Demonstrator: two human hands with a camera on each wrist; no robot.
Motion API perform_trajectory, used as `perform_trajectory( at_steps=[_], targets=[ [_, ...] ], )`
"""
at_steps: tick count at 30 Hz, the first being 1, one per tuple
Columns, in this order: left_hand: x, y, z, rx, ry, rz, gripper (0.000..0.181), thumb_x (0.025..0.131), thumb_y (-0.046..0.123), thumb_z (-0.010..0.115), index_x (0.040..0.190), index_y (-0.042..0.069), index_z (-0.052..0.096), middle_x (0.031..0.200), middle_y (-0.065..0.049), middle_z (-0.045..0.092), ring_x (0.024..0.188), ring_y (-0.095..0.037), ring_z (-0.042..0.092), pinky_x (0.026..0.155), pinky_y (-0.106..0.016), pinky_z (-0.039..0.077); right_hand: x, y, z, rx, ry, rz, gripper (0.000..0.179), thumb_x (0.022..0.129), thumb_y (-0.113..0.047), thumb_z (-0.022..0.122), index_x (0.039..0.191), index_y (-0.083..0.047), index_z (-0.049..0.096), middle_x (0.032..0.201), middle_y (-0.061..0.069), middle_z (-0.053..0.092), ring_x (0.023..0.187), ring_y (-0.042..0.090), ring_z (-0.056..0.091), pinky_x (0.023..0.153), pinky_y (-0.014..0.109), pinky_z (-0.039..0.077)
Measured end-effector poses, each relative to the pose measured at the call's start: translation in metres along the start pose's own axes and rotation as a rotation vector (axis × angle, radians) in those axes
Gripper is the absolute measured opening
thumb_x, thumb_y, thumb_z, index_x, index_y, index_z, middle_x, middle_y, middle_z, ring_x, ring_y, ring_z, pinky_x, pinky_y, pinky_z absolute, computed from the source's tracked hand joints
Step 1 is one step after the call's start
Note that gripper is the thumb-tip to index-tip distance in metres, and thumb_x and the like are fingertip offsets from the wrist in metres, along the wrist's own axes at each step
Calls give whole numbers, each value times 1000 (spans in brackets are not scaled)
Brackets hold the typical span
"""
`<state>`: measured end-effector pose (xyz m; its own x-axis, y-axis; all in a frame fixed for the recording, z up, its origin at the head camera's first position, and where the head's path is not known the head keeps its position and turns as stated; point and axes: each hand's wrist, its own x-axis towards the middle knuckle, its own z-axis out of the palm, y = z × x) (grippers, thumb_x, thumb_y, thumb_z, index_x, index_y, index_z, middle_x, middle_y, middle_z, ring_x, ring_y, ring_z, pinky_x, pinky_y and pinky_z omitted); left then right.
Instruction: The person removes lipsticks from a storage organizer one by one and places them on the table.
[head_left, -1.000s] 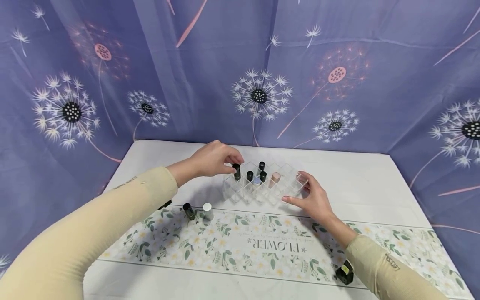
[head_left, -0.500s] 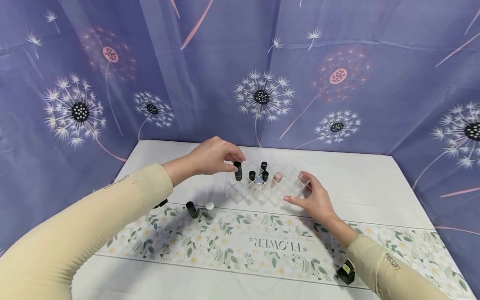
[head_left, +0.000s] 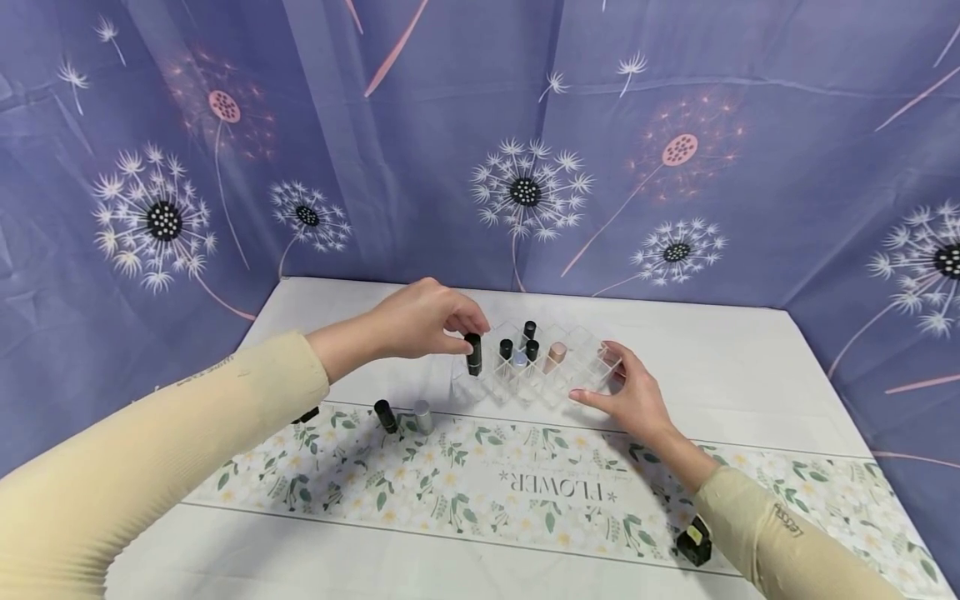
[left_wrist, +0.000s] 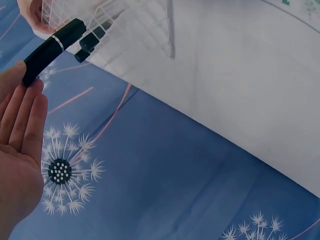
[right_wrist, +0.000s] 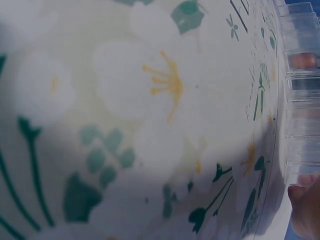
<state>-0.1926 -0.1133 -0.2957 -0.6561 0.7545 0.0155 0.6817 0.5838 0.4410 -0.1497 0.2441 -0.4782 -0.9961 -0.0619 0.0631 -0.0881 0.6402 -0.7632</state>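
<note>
My left hand (head_left: 431, 323) pinches a black lipstick tube (head_left: 474, 356) between thumb and fingertips, over the left end of a clear lipstick organizer (head_left: 573, 381). In the left wrist view this lipstick tube (left_wrist: 55, 46) is tilted and shows a thin silver ring. At the organizer's right end, my right hand (head_left: 632, 398) holds it with thumb in front and fingers behind. Several tubes stand in the compartments: black ones (head_left: 530, 331), a pale blue one (head_left: 519, 360) and a pinkish one (head_left: 555, 355).
Left of the organizer, a black tube (head_left: 386, 416) and a silver tube (head_left: 423, 417) stand on the flower-print strip. A dark object (head_left: 306, 414) shows partly beside the left sleeve. By the right forearm lies a black item with a yellow-green patch (head_left: 694, 542). A dandelion curtain (head_left: 420, 167) backs the table.
My left hand has raised the black lipstick tube from a left rear compartment and brought it slightly toward the organizer's front. My right hand keeps its hold; the head view has shifted a little.
</note>
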Motion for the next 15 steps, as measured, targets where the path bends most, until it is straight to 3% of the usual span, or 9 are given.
perform_trajectory(
  at_steps=[15],
  targets=[
    [-25,-3,26,-5,-28,26,26,92,12,86,118,11,81,109,2,81,98,-11,78,91,-28,63,1,-1,0,-8,-2,2,107,84,-33,95,166,-5,32,155,27,50,138,49,53,116,59,47]
  ],
)
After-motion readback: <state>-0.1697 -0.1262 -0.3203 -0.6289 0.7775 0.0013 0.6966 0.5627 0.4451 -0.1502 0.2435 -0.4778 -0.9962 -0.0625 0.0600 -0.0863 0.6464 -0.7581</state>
